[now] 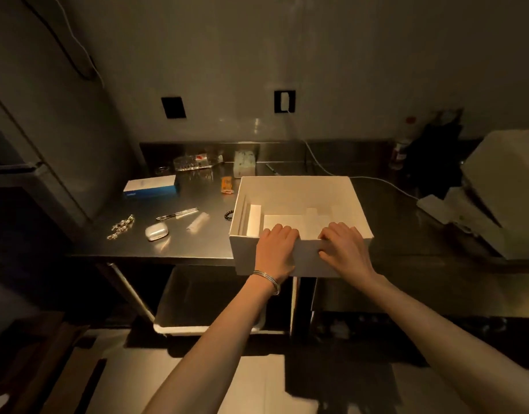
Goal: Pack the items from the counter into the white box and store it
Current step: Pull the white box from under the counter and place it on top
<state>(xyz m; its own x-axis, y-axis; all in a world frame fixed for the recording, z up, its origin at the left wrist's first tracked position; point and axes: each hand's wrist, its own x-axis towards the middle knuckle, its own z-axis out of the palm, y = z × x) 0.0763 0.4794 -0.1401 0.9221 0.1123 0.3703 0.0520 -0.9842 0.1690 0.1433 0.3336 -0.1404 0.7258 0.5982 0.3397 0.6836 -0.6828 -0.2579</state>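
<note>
An open white box (pixel 296 189) stands at the front edge of the steel counter (pixel 197 249), with white packages inside. My left hand (pixel 276 249) and my right hand (pixel 344 246) both grip its near wall, fingers hooked over the rim. Left of the box lie a blue and white carton (pixel 151 187), an orange packet (pixel 227 185), a pen (pixel 176 214), a white tube (pixel 198 221), a black hair tie (pixel 228 215), a white earbud case (pixel 156 231) and a silver chain (pixel 121 226).
At the back of the counter lie a clear plastic bottle (pixel 194 162) and a small white pack (pixel 244 163). A white cable (pixel 376 179) runs right toward a white appliance (pixel 502 189). A lower shelf (pixel 209 300) sits under the counter. A fridge (pixel 33 144) stands at left.
</note>
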